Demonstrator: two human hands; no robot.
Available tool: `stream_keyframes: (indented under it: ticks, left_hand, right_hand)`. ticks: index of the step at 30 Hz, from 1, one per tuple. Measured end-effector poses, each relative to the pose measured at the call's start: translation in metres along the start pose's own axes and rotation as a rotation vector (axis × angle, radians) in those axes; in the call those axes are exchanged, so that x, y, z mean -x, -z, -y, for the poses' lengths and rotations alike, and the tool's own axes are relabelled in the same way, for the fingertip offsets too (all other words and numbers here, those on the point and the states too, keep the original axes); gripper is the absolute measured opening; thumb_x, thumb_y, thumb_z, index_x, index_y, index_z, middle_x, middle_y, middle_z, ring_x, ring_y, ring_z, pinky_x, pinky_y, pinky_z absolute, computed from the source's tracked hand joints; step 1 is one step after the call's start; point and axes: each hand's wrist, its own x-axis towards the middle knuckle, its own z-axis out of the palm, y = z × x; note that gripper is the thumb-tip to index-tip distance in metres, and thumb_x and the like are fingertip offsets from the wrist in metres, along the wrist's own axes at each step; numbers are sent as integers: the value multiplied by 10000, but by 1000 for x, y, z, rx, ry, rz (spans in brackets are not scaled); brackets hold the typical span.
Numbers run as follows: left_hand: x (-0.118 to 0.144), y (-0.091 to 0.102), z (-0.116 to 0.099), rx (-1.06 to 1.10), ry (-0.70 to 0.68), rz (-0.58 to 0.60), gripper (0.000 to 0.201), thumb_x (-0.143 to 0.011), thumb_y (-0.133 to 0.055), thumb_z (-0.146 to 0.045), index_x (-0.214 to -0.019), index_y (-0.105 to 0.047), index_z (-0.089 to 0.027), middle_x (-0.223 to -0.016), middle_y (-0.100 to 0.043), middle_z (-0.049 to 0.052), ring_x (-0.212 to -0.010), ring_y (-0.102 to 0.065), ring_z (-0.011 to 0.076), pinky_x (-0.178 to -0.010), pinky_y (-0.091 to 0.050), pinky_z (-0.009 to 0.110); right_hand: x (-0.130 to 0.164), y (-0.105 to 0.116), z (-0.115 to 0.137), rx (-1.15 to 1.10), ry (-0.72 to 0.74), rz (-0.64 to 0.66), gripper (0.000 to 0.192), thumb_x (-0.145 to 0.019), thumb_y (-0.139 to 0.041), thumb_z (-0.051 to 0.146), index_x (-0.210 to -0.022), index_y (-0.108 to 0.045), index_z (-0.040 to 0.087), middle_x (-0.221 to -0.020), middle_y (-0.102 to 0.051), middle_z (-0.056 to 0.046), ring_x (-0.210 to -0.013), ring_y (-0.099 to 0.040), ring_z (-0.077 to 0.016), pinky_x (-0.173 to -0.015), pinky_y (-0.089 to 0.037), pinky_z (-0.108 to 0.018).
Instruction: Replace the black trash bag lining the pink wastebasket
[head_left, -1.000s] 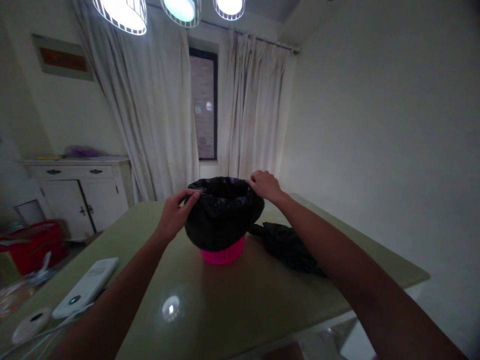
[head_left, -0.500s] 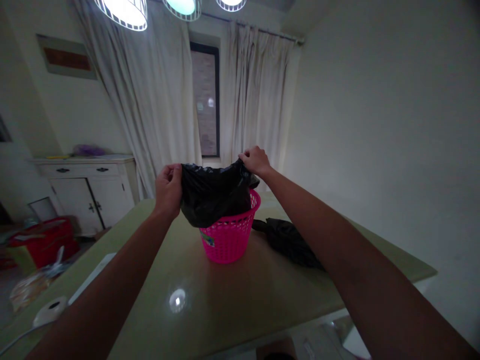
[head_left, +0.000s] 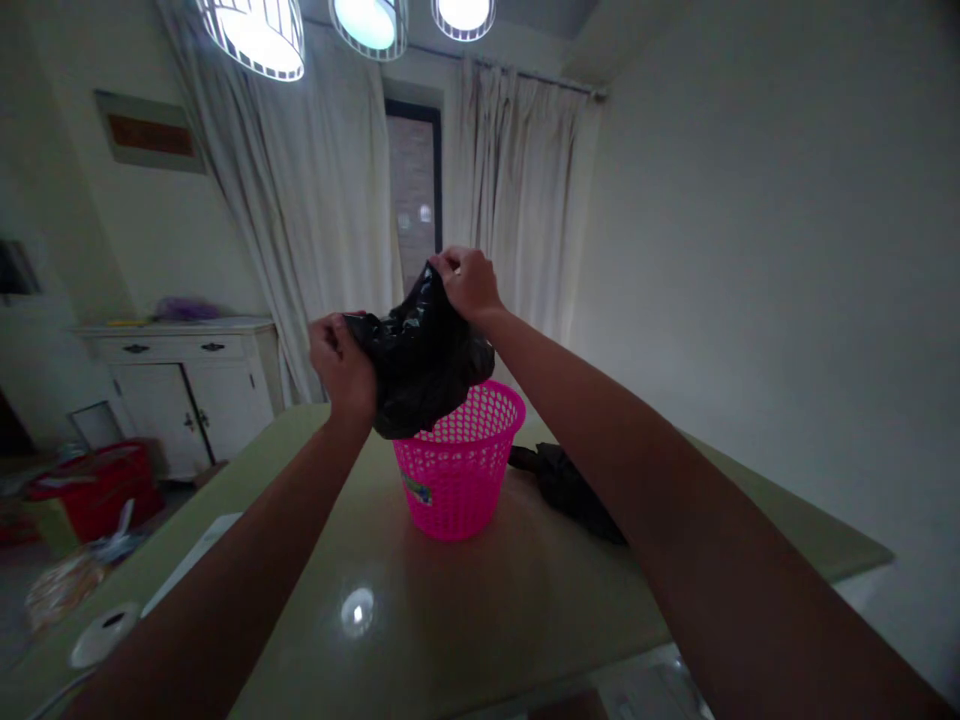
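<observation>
Above the pink mesh basket (head_left: pixel 459 458), both hands pinch a crumpled black plastic bag (head_left: pixel 421 358). Left of the basket and higher, the left hand (head_left: pixel 341 360) is closed on the bag's left edge. Directly over the basket's rim hangs the bag's bulk. Higher still, the right hand (head_left: pixel 469 281) grips the bag's top edge. Right of the basket, a second black bag (head_left: pixel 568 482) lies on the desk (head_left: pixel 465 620).
</observation>
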Motion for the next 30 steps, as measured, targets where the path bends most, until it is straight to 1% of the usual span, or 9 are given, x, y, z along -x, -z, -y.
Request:
stream_keyframes:
  ticks: [7, 10, 12, 15, 19, 22, 25, 27, 30]
  left_hand:
    - [-19, 22, -49, 62, -578, -224, 191, -1126, -408, -256, -1032, -556, -179, -1052, -661, 68, -1074, -681, 181, -1073, -504, 407]
    - [-28, 36, -53, 8, -778, -274, 251, -1145, -423, -333, -1059, -580, -157, -1118, -662, 99, -1148, -661, 213, -1132, -472, 465]
    - [-30, 46, -43, -53, -805, -239, 298, -1150, -427, -366, -1055, -601, -143, -1138, -671, 123, -1171, -664, 231, -1133, -480, 476]
    - [-25, 63, -16, -220, -680, -179, 302, -1145, -402, -347, -1059, -606, -142, -1150, -677, 147, -1177, -671, 245, -1120, -495, 468]
    - [-14, 90, 25, -578, -304, -70, 252, -1109, -358, -269, -1108, -582, -153, -1231, -675, 189, -1233, -642, 269, -1154, -464, 464]
    - [-4, 106, 47, -732, -87, 41, 188, -1052, -406, -241, -1073, -581, -176, -1201, -680, 178, -1213, -636, 291, -1132, -481, 468]
    - [9, 119, 62, -785, 4, 112, 148, -999, -482, -285, -996, -604, -201, -1054, -670, 128, -1099, -648, 310, -1065, -517, 500]
    - [18, 127, 68, -827, 49, 153, 166, -972, -522, -326, -970, -634, -203, -987, -655, 112, -1044, -656, 336, -1035, -523, 562]
    - [34, 136, 72, -955, 66, 248, 252, -975, -548, -371, -994, -710, -179, -995, -694, 138, -1058, -689, 404, -1066, -476, 696]
  right_hand:
    - [-17, 17, 49, -411, 444, -187, 187, -1138, -561, 269, -1041, -709, 209, -1058, -741, 15, -1022, -665, -98, -944, -545, -202]
    - [-24, 14, 53, -333, 474, -121, 193, -1124, -590, 261, -1007, -730, 199, -1046, -735, 1, -1061, -653, -107, -972, -521, -227]
    - [-24, 5, 47, -239, 412, -30, 229, -1122, -594, 290, -997, -754, 183, -1026, -746, -19, -1067, -656, -136, -971, -504, -264]
    - [-15, -13, 32, -162, 253, 71, 279, -1122, -580, 362, -1034, -771, 179, -1030, -765, -47, -1017, -679, -177, -942, -495, -309]
    - [0, -16, -4, -84, 116, 110, 288, -1091, -615, 387, -1019, -780, 162, -1047, -773, -88, -980, -692, -205, -927, -497, -340]
    - [12, 5, -49, 19, -3, 57, 247, -1066, -636, 353, -1010, -775, 157, -1073, -776, -105, -956, -691, -211, -921, -504, -356]
    - [39, 39, -105, 210, -119, 78, 190, -1046, -631, 296, -1005, -760, 163, -1059, -771, -107, -945, -679, -219, -905, -502, -368]
    - [72, 62, -139, 334, -195, 291, 193, -1057, -603, 259, -978, -748, 160, -1038, -762, -115, -931, -670, -210, -884, -491, -362]
    - [145, 86, -176, 345, -269, 577, 209, -901, -817, 203, -723, -711, 180, -760, -710, -65, -722, -641, -192, -744, -493, -353]
